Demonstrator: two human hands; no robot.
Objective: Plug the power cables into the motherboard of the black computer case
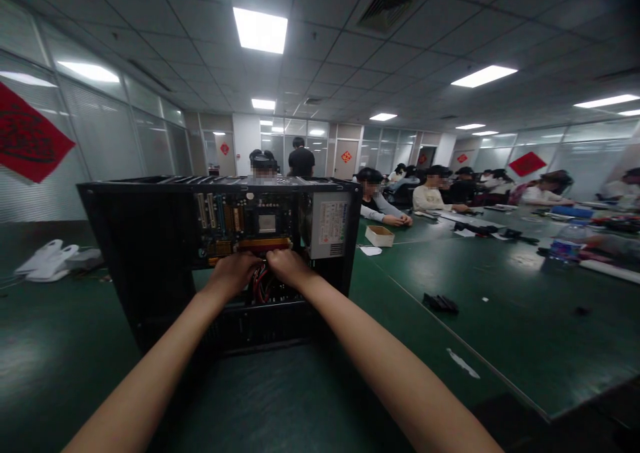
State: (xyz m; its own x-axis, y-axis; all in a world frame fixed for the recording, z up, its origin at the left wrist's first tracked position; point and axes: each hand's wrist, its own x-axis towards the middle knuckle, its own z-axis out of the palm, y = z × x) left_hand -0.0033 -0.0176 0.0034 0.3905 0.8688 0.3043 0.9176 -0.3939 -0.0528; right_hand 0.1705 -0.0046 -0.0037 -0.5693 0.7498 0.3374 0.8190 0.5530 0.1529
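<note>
An open black computer case [135, 239] stands on the green table [300, 399] in front of me, its side panel off. Inside I see the motherboard [250, 223] with slots and a square socket, and a silver power supply [333, 229] at the right. Both my arms reach into the case. My left hand [233, 273] and my right hand [287, 267] sit close together just below the motherboard, fingers curled on a bundle of red and black cables [261, 286]. What exactly the fingers pinch is hidden.
A small black part [440, 302] lies on the table to the right, with a white scrap [463, 363] nearer me. A cardboard box [379, 235] stands farther back. Several seated people work along the far tables. White objects [47, 261] lie at the left.
</note>
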